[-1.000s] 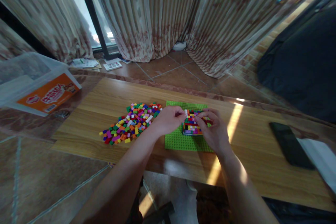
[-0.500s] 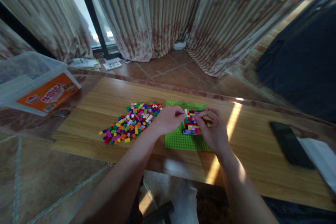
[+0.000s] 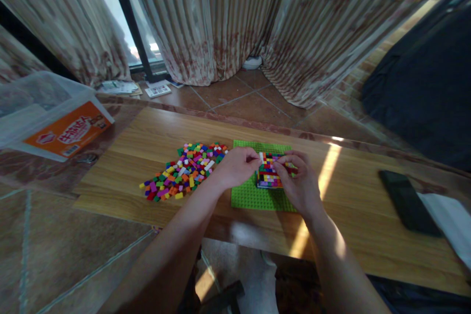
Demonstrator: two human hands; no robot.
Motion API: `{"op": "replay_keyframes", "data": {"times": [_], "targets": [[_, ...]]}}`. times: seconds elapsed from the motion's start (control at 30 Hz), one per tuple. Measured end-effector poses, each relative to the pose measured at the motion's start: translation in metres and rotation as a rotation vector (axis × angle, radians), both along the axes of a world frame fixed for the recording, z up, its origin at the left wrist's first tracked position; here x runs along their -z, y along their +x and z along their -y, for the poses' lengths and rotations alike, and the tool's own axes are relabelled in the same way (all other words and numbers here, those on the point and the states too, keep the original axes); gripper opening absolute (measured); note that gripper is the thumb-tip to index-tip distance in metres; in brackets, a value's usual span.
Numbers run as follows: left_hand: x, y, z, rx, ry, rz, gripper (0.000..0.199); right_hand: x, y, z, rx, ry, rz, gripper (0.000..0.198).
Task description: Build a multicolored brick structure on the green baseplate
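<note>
A green studded baseplate (image 3: 257, 199) lies on the wooden table, and on it stands a block built of many-coloured toy bricks (image 3: 270, 182). My left hand (image 3: 239, 164) is at the block's left side, thumb and forefinger pinched together; whatever is between the fingertips is too small to make out. Over the right part of the block is my right hand (image 3: 300, 181), its thumb and forefinger closed together at the top bricks. The fingers hide what that pinch holds, if anything. Left of the baseplate spreads a pile of loose small bricks (image 3: 187, 171) in mixed colours.
A clear plastic tub (image 3: 47, 117) with an orange label stands at the far left. On the table's right side lie a dark phone-like slab (image 3: 408, 203) and a white sheet (image 3: 447, 221). Striped curtains (image 3: 235, 19) hang behind the table (image 3: 353, 206).
Both hands stay almost in the same place over the block. The whole view has shifted very slightly; no brick has visibly moved.
</note>
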State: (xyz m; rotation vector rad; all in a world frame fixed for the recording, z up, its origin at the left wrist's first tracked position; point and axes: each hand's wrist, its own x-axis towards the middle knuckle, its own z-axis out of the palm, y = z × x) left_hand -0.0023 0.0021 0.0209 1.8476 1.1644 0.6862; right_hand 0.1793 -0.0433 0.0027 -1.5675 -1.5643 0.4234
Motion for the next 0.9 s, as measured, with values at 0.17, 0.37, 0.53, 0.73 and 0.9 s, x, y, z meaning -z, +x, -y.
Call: {"op": "replay_keyframes", "data": {"times": [0.17, 0.37, 0.53, 0.73, 0.9], "targets": [[-0.0002, 0.0001, 0.0005, -0.003, -0.026, 0.004, 0.023, -0.0007, -0.0006, 0.0006, 0.007, -0.004, 0.011, 0.014], [0.0, 0.0004, 0.0002, -0.002, -0.036, 0.013, 0.021, 0.0003, -0.0001, 0.0, 0.005, 0.003, 0.018, 0.014], [0.0014, 0.0002, -0.0003, 0.005, -0.034, 0.008, 0.021, 0.0013, 0.0006, -0.0006, 0.001, -0.002, 0.012, 0.014], [0.0035, -0.0003, -0.0002, -0.008, -0.033, 0.045, 0.021, 0.0019, 0.0016, -0.0009, -0.005, 0.024, 0.049, 0.014], [0.0036, -0.0081, -0.0042, -0.055, -0.036, 0.157, 0.017, 0.0007, -0.0024, -0.0001, 0.055, 0.169, 0.228, 0.012]]}}
